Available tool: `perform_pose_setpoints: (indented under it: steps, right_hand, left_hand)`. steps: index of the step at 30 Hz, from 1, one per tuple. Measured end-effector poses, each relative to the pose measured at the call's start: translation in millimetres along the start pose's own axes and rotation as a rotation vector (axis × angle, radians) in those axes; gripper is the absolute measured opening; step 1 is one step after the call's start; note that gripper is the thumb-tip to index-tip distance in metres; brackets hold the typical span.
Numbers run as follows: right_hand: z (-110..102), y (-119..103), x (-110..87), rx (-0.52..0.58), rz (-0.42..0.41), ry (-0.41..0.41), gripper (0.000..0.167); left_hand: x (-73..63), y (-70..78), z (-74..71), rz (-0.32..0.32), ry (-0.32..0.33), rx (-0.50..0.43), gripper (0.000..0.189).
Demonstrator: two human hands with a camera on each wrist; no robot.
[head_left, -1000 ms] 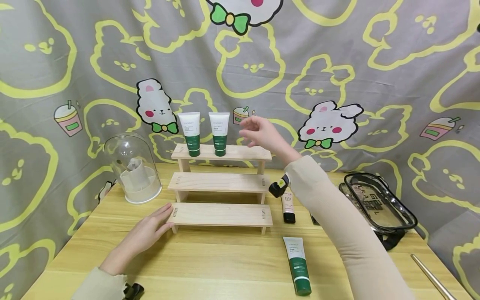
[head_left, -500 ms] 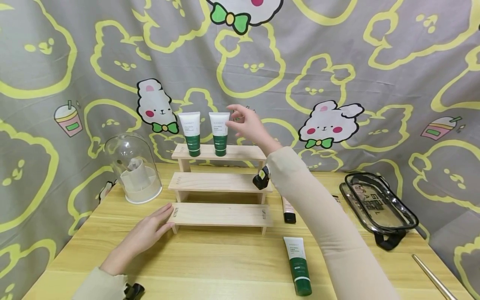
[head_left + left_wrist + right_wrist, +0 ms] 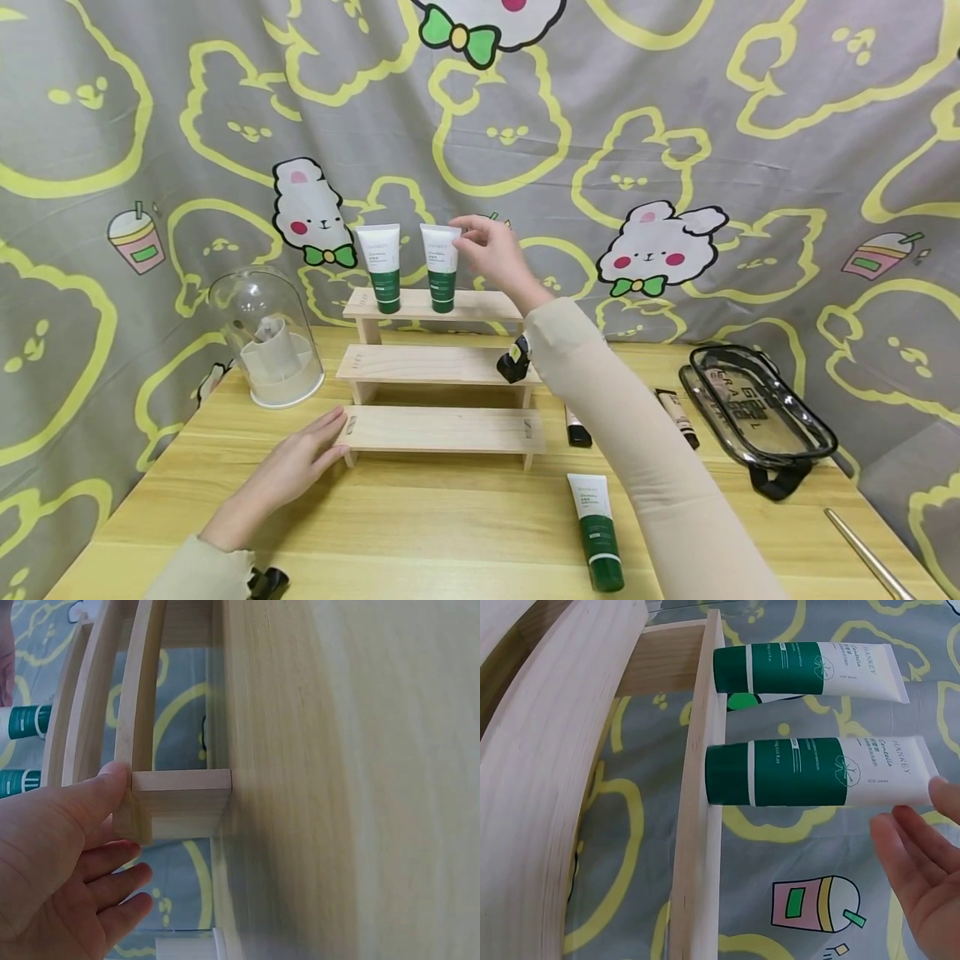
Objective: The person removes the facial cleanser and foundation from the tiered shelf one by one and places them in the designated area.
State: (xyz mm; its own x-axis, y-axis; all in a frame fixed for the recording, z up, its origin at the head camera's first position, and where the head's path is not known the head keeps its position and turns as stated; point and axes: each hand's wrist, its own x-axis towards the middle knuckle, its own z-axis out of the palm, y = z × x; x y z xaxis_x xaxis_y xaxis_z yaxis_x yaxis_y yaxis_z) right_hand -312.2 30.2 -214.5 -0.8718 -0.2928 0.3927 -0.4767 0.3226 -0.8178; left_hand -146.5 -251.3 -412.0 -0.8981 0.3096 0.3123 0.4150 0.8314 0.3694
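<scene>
A three-tier wooden display stand [image 3: 442, 429] stands on the table, and my left hand [image 3: 288, 467] grips the left end of its lowest step between thumb and fingers. Two white-and-green squeeze tubes stand cap-down on the top step. The fingertips of my right hand [image 3: 495, 254] pinch the white upper end of the right-hand squeeze tube [image 3: 795, 772], whose cap rests on the step. Beside it, the left-hand squeeze tube [image 3: 381, 268] stands apart from the hand. A third squeeze tube [image 3: 597, 529] of the same kind lies on the table at the front right.
A clear domed holder [image 3: 266, 342] stands left of the stand. Toward the right lie a small beige tube [image 3: 677, 418], another tube [image 3: 577, 427] partly behind the right sleeve, a clear black-edged pouch [image 3: 757, 408] and a slim gold-coloured stick [image 3: 866, 554]. A patterned curtain [image 3: 525, 125] hangs behind.
My right hand has moved left from beside the tubes to the right-hand squeeze tube and taken hold of its top. That tube has shifted slightly right. My left hand has stayed still.
</scene>
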Motion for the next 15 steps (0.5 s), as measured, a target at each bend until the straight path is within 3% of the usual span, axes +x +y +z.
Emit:
perform_pose_setpoints:
  steps: [15]
  right_hand:
    - [3.0, 2.3, -5.5, 0.000, -0.046, 0.148, 0.011]
  left_hand:
    - [-0.7, -1.0, 1.6, 0.017, 0.015, 0.007, 0.049]
